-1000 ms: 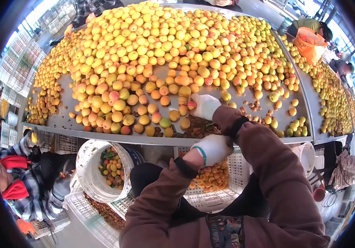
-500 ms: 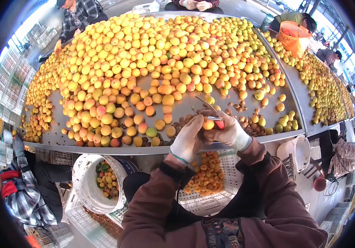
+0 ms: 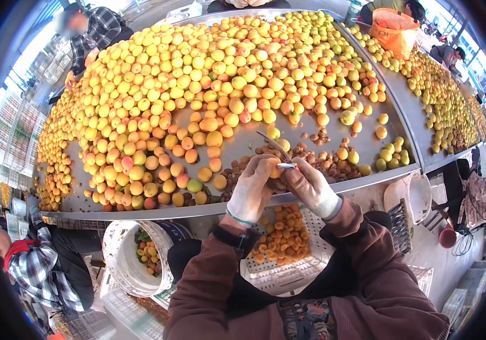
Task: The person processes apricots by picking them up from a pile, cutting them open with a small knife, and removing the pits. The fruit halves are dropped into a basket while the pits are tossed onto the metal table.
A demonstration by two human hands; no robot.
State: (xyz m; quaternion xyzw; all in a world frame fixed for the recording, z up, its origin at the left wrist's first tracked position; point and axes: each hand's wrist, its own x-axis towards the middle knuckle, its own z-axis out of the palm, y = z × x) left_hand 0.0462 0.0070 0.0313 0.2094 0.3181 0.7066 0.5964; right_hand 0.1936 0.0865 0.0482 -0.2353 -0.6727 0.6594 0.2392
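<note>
My left hand [image 3: 249,192], in a white glove, is closed around an orange apricot [image 3: 274,169] just above the metal table's front edge. Closed on a knife, my right hand [image 3: 313,188] is gloved too and sits close beside it. The knife's curved blade [image 3: 273,144] points up and to the left, its metal collar against the fruit; my fingers hide the handle. Brown apricot pits [image 3: 329,161] lie on the table around both hands. Below my wrists a white plastic crate [image 3: 317,229] holds pitted apricot halves [image 3: 284,237].
A big heap of apricots [image 3: 158,73] covers much of the metal table [image 3: 197,211]. On the left stands a white bucket [image 3: 119,255] with apricots and leaves inside. An orange bag [image 3: 393,34] is at the far right. Other people sit around the table, one at lower left [image 3: 45,266].
The knife's red handle, visible before, is now covered by my right hand. Both hands stay together around the apricot, and the whole view has shifted slightly.
</note>
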